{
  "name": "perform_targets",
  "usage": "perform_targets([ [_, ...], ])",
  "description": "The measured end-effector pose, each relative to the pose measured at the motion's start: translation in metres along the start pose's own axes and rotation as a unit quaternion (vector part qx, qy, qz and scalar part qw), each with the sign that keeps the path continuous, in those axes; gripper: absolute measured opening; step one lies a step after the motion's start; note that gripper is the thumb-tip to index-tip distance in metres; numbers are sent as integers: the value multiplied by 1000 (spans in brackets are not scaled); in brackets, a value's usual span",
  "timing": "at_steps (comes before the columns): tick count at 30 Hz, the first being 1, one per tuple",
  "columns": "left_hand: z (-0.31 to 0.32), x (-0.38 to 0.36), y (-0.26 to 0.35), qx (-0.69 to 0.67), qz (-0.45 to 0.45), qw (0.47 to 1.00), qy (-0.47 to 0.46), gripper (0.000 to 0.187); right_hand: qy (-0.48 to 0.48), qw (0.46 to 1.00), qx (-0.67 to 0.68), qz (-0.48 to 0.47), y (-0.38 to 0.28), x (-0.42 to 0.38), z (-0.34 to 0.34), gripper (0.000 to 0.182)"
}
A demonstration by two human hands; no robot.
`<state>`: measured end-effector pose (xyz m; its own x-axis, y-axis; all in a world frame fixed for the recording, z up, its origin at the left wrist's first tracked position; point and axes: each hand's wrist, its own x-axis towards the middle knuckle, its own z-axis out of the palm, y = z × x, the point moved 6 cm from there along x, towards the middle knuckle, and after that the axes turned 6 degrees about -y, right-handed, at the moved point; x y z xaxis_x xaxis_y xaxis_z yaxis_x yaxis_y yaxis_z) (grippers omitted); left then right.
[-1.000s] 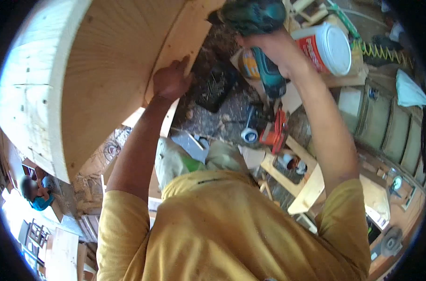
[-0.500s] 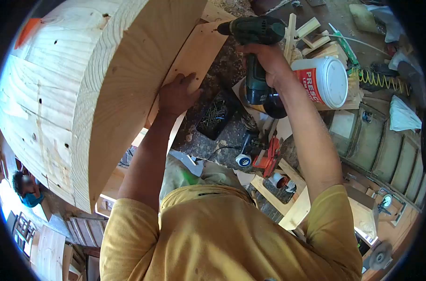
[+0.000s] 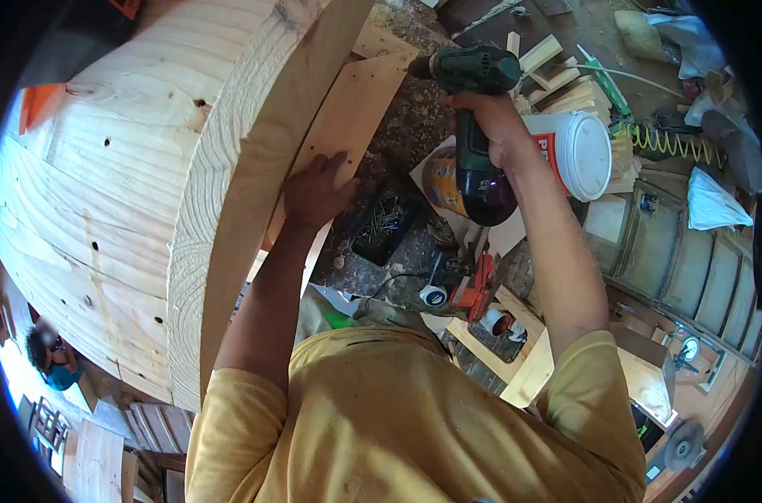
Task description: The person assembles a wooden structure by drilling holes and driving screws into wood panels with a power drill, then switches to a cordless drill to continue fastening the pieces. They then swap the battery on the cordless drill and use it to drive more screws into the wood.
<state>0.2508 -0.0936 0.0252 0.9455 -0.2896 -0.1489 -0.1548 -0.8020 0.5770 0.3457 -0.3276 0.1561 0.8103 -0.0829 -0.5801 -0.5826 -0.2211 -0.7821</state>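
My right hand [image 3: 492,117] is wrapped round the grip of a dark green cordless drill [image 3: 475,70]. The drill points left, its chuck at the far end of a narrow wooden board [image 3: 360,105]. On the nearer part of that board lies my left hand [image 3: 318,191], fingers bent over its face and steadying it. The board runs along the flat side of a large curved wooden piece [image 3: 255,176] dotted with screw holes. A black tray of screws [image 3: 387,220] sits on the stained bench right of my left hand.
Right of the drill stand a white glue bucket [image 3: 589,155] and a jar [image 3: 441,180]. A tape measure [image 3: 433,297] and a red tool [image 3: 480,281] lie near my waist. Wood offcuts [image 3: 578,99] are piled at the back. Another person [image 3: 56,356] is at far left.
The view has shifted slightly, with the curved wood appearing further right. The drill sits a little lower and further right, its chuck still by the board's far end. My left hand stays on the board.
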Motion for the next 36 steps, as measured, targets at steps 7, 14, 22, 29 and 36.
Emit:
perform_targets([
  [7,0,1,0,15,24,999,25,54,-3,1000,-2,-1,-1,5,4,29],
  [14,4,0,-3,13,25,999,17,55,-16,999,-28,24,-4,7,7,28],
  [22,6,2,-3,19,57,997,51,53,-72,974,-210,52,-26,30,-9,24],
  [29,3,0,4,42,43,997,49,53,-139,934,-319,-77,-55,39,-5,29],
  [36,-1,1,8,62,40,995,62,50,-147,910,-376,-101,-57,49,-10,40],
])
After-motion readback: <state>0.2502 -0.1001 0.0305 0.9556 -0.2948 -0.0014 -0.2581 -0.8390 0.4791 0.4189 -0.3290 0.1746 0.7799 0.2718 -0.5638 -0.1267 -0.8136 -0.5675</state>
